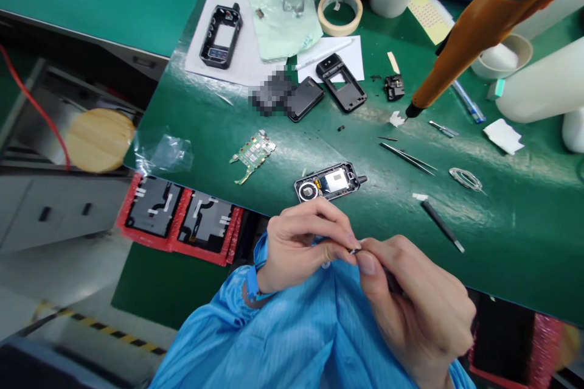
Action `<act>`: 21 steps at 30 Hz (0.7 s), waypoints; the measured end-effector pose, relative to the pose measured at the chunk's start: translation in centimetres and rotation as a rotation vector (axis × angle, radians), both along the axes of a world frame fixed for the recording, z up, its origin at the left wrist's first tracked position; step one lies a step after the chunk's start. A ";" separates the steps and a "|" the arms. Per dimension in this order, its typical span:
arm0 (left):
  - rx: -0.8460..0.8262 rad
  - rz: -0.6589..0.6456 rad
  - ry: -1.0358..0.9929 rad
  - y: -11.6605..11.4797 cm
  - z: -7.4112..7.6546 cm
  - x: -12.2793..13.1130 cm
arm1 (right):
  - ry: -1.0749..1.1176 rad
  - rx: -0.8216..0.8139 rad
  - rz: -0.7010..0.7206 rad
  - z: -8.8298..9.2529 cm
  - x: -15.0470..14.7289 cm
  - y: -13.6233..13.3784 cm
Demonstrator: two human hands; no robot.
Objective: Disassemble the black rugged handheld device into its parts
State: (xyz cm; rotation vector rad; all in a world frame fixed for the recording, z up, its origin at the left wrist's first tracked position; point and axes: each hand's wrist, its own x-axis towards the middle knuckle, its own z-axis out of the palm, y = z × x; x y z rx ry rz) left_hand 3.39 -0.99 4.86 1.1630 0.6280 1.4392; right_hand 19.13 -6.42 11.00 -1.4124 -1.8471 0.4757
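on the near side of the open phone [336, 181], the left hand [298, 246] and right hand [420, 301] clamp their grips on a tiny part [354, 251], probably for fine control.

Electronics workshop: circuit board [255, 154], tweezers [407, 158] and opened handheld device [329, 182] are lying on green workbench [515, 212]; orange screwdriver-like tool [465, 42] is slanting above.

Tiny pale part [354, 251] | mostly hidden | pinched between left grip [303, 243] and right grip [417, 294]
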 end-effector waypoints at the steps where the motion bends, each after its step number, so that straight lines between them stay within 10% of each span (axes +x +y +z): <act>1: 0.001 0.006 -0.003 0.0 -0.1 0.0 | -0.003 -0.001 -0.003 0.0 0.0 0.0; 21: -0.012 0.026 -0.039 -0.2 -0.4 0.3 | 0.069 -0.042 0.056 -0.1 0.3 0.5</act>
